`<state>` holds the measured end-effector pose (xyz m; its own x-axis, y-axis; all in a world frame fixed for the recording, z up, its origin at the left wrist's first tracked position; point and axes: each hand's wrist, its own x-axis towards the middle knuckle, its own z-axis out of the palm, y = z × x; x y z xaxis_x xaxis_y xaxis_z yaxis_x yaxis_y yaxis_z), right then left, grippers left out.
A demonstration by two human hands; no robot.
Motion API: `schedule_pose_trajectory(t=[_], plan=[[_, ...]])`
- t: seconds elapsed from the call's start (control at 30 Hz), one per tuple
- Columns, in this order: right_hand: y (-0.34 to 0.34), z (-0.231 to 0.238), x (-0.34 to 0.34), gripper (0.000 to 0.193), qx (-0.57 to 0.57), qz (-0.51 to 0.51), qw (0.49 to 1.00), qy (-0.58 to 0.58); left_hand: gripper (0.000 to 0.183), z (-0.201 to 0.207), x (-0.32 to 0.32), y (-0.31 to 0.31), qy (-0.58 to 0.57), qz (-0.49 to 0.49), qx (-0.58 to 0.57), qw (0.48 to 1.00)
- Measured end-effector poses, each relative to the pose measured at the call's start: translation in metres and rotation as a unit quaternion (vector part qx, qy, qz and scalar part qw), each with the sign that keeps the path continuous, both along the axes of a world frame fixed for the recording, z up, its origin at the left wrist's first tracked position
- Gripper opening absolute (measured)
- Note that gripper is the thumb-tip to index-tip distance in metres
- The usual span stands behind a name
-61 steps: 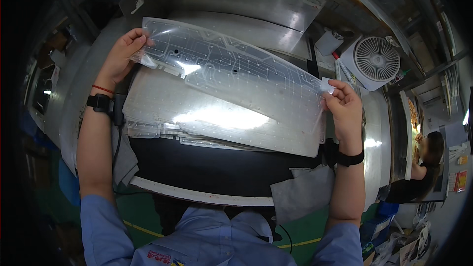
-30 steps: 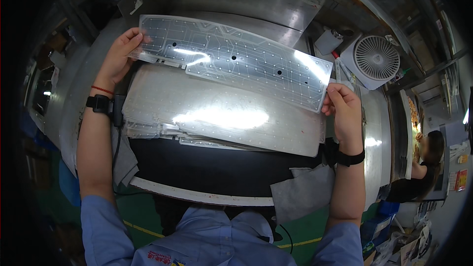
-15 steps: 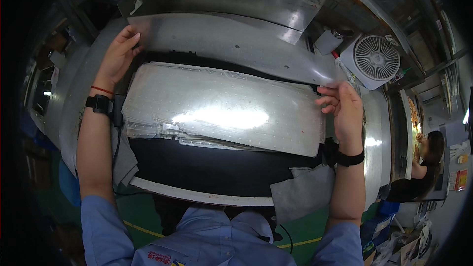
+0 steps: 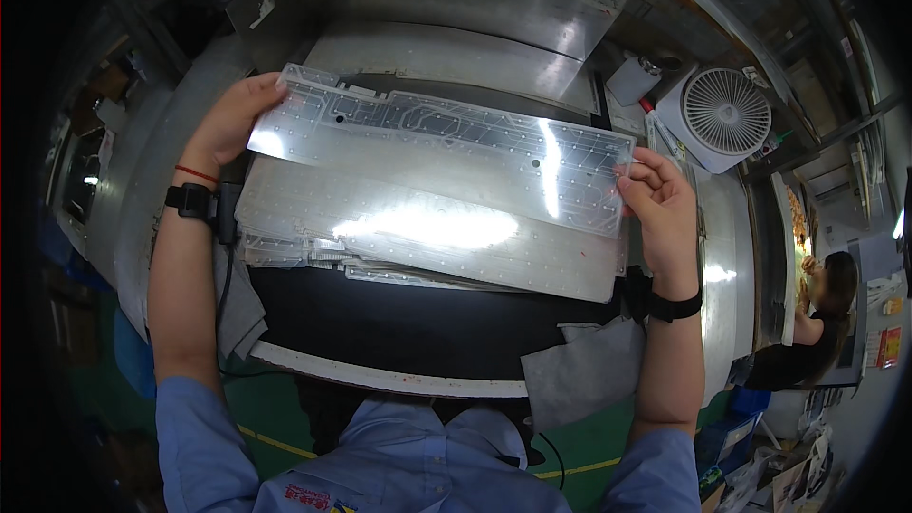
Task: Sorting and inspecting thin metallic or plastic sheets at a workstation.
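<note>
A clear, thin plastic film sheet (image 4: 465,147) with printed circuit lines, small dots and a few dark holes stretches between my hands. My left hand (image 4: 228,123) pinches its left end near the far corner. At the right end, my right hand (image 4: 660,199) grips the edge between thumb and fingers. The sheet is tilted above the far part of a stack of similar sheets (image 4: 532,252) and hides some of it. That stack lies unevenly, with edges fanned out at its near left, and strong light glares off its top.
The stack rests on a black work surface (image 4: 380,313) with a pale front edge (image 4: 399,380). Behind lie flat pale sheets (image 4: 446,49). A white fan (image 4: 727,114) stands at the far right. Grey cloths (image 4: 579,370) hang near the front. Another person (image 4: 817,332) sits farther right.
The film sheet was bowed toward the far side; now it is drawn nearer, flatter, and over the stack, with its circuit lines showing. My right fingers have closed on its edge.
</note>
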<state>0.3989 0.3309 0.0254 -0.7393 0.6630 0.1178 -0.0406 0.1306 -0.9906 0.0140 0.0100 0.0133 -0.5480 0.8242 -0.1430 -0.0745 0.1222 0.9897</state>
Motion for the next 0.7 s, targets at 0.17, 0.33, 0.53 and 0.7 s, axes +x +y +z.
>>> schedule_pose_trajectory(t=[0.17, 0.33, 0.53, 0.7], plan=[[0.0004, 0.0026, -0.0005, 0.031, -0.001, -0.024, 0.999, -0.037, 0.023, 0.0003, 0.0008, -0.0029, 0.042, 0.025, 0.006, 0.999], [0.0035, 0.0001, 0.0003, 0.03, -0.028, -0.02, 0.998, -0.053, 0.019, -0.0018, -0.0007, -0.0042, 0.058, 0.046, 0.015, 0.997], [0.0027, -0.0015, -0.0004, 0.039, -0.027, -0.03, 0.998, -0.053, 0.016, -0.0024, -0.0011, -0.0038, 0.064, 0.062, 0.038, 0.995], [0.0032, -0.0019, 0.0009, 0.042, -0.042, -0.017, 0.998, -0.043, 0.016, -0.006, -0.0061, -0.0046, 0.052, 0.064, 0.057, 0.995]])
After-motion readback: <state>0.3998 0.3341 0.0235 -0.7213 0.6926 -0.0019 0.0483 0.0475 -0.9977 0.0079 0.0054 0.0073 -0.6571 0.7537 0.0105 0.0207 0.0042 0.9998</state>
